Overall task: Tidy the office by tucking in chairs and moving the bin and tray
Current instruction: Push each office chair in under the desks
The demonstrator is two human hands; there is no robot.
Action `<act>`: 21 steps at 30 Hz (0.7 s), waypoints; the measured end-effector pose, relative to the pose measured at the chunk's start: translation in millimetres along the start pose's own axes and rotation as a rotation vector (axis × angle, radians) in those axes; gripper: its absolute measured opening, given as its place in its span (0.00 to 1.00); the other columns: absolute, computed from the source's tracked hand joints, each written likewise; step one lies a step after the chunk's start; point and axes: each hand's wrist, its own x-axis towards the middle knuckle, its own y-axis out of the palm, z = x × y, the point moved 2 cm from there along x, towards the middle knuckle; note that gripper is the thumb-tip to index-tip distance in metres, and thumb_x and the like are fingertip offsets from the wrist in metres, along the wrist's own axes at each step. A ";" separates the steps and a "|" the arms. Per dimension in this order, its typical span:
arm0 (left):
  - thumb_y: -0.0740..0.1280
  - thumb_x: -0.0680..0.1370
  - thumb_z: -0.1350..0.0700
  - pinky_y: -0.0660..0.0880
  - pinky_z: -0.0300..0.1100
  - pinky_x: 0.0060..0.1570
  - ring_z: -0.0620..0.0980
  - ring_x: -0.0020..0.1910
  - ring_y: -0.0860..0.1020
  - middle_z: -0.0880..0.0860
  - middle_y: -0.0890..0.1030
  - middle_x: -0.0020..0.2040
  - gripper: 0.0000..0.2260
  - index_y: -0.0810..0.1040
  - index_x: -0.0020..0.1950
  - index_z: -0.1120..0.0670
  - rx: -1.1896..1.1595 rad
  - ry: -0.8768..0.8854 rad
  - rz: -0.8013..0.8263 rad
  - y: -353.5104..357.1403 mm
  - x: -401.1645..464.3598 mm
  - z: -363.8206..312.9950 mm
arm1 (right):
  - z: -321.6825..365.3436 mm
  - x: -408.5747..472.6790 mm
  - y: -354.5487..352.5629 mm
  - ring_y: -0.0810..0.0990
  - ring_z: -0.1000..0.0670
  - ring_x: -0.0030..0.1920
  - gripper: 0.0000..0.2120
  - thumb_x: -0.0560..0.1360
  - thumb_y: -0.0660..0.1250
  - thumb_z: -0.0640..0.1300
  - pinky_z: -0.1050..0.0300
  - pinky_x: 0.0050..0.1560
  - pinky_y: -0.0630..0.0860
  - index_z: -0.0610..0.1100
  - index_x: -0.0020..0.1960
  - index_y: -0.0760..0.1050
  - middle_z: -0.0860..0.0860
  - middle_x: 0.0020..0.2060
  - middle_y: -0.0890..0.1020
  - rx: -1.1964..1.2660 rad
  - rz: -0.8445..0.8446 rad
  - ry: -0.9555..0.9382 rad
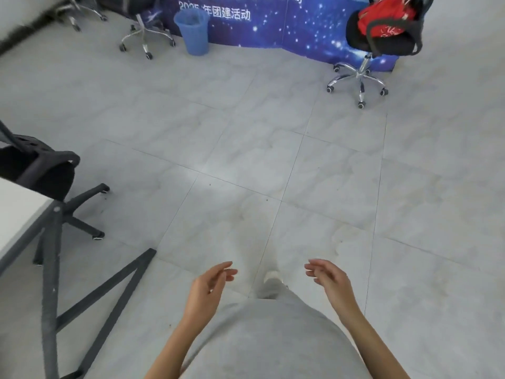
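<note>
**Hands empty; bin and chairs apart on the floor**

While we stand on the tiled floor (273, 149), our left hand (207, 291) and right hand (328, 280) hang low in front of us, fingers loosely spread, holding nothing. The blue bin (192, 31) stands upright far ahead, against the starry banner (287, 20), just beside a chrome-base chair (144, 36). A second chair (382, 36), bearing a red bag (382, 20), stands to the right. A black chair (41, 173) sits at the left, partly under the desk (16, 212). We see no tray.
</note>
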 end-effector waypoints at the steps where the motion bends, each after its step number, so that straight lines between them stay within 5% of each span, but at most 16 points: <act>1: 0.59 0.79 0.65 0.76 0.33 0.47 0.41 0.44 0.81 0.38 0.83 0.46 0.16 0.75 0.52 0.43 -0.013 -0.036 -0.049 -4.6 12.4 -3.1 | 29.0 31.0 0.4 0.83 0.51 0.46 0.13 0.76 0.59 0.33 0.59 0.49 0.75 0.48 0.47 0.78 0.52 0.44 0.84 -0.012 0.029 -0.031; 9: 0.58 0.79 0.66 0.75 0.29 0.43 0.41 0.42 0.81 0.38 0.84 0.44 0.15 0.77 0.52 0.46 -0.125 -0.204 -0.345 -31.5 130.6 -17.9 | 202.9 239.5 56.9 0.82 0.54 0.45 0.13 0.77 0.59 0.34 0.61 0.50 0.76 0.48 0.48 0.77 0.51 0.46 0.84 -0.102 0.266 -0.236; 21: 0.59 0.79 0.62 0.73 0.28 0.44 0.37 0.44 0.80 0.31 0.81 0.41 0.12 0.76 0.55 0.47 -0.050 -0.032 -0.325 -155.3 469.4 -146.7 | 296.1 436.3 151.2 0.82 0.50 0.47 0.13 0.76 0.58 0.32 0.64 0.44 0.76 0.46 0.49 0.78 0.48 0.46 0.83 -0.197 0.274 -0.054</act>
